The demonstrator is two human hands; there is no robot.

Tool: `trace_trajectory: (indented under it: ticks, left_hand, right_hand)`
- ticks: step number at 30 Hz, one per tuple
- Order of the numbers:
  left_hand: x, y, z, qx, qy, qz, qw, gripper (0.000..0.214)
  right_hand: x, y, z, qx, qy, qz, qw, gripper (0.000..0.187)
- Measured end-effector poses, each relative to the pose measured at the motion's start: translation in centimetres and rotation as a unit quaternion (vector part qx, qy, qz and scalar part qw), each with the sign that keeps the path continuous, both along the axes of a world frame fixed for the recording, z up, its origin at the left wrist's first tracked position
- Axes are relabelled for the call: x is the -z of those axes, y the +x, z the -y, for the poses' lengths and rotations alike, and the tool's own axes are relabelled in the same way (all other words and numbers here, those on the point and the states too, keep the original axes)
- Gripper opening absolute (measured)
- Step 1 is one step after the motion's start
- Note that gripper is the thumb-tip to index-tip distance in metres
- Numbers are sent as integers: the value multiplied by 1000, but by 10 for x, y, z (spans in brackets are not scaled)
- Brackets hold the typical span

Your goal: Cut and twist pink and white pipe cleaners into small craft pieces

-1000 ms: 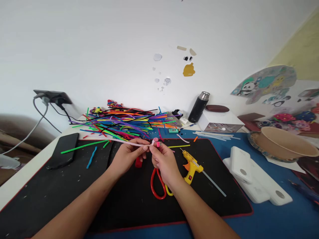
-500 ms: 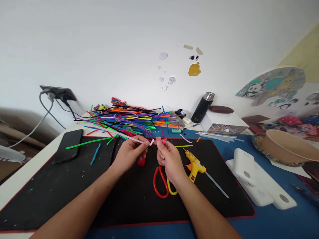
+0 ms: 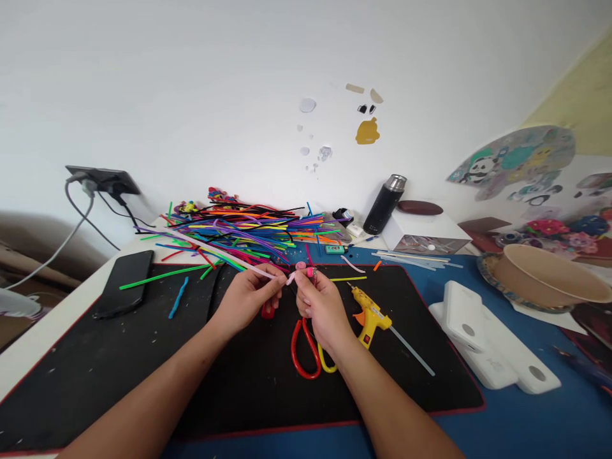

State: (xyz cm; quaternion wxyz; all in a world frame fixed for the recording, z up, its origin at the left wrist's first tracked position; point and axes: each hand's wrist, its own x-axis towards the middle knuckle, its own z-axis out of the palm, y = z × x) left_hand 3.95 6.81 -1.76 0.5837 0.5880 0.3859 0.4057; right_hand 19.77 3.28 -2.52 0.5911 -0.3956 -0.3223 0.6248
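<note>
Pink stem point(image 3: 217, 252), one; hands point(image 3: 248, 296) point(image 3: 322, 307), two

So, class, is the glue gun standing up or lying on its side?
Lying on its side: the glue gun rests flat on the mat, its broad yellow side facing up.

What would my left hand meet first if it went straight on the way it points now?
Beyond the pale pink pipe cleaner that the left hand holds, most likely the right hand with the small pink coil at its fingertips; depth is hard to judge from this single view.
</note>
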Motion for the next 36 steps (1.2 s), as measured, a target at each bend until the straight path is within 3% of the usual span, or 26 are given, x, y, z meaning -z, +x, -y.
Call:
trace_trajectory:
  ticks: [15,36]
  left_hand:
    - [8,-2,-4,20,-50,35,998,36]
    - [2,-16,-17,81,-7,-30,996,43]
  right_hand:
    - [0,0,0,-3,-3,6,1000,40]
    - [5,0,-2,20,-1,57,998,43]
